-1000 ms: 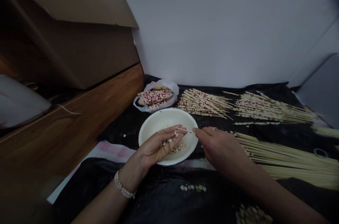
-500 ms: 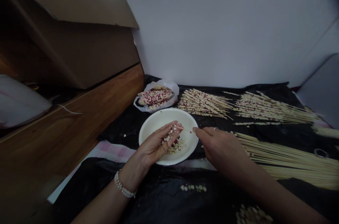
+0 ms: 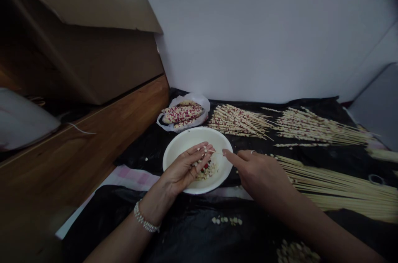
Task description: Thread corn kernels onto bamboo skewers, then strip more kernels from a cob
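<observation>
Over a white bowl (image 3: 174, 147), my left hand (image 3: 186, 165) is palm up with slightly curled fingers, cradling several pale kernels (image 3: 198, 159). My right hand (image 3: 258, 171), wearing a ring, pinches a thin stick (image 3: 217, 153) whose far end reaches the fingers of my left hand. Loose kernels (image 3: 209, 171) and something small and red lie in the bowl beneath my left hand. A beaded bracelet circles my left wrist.
Corn cobs (image 3: 186, 114) sit in a plastic bag behind the bowl. Two piles of kernel-threaded sticks (image 3: 236, 120) lie at the back right, bare sticks (image 3: 345, 184) at the right. Kernels (image 3: 226, 220) dot the black sheet (image 3: 199, 238). A cardboard box (image 3: 118, 55) stands left.
My right hand has moved slightly left along the stick, towards my left hand. The left fingers have curled in a little over the kernels.
</observation>
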A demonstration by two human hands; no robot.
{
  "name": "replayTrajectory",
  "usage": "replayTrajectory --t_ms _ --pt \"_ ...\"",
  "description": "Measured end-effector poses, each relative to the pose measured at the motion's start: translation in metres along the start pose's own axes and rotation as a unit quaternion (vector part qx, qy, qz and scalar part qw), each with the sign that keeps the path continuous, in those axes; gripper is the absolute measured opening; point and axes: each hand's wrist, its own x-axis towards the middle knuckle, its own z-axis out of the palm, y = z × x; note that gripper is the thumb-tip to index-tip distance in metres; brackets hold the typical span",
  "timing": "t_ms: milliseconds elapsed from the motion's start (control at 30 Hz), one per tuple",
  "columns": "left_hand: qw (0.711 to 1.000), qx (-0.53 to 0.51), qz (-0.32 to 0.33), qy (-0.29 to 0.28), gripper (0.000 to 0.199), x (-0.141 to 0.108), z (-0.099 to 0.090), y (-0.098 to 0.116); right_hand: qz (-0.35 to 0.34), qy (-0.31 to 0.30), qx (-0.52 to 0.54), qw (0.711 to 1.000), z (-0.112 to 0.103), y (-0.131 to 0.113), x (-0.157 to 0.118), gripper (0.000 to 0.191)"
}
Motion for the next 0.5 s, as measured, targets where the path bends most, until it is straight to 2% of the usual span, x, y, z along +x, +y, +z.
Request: replayTrajectory --t_ms 267,500 --pt "1.000 -0.010 0.007 0.019 0.028 -0.0013 0.0006 0.0000 -0.004 0.006 -0.009 1.000 0.0014 -0.0001 -0.0009 0.050" --pt "0.999 -0.017 -0.004 0.032 0.034 -0.0018 0.0018 0.0017 0.006 -0.012 -0.016 1.000 0.0010 -0.0021 -0.0019 0.053"
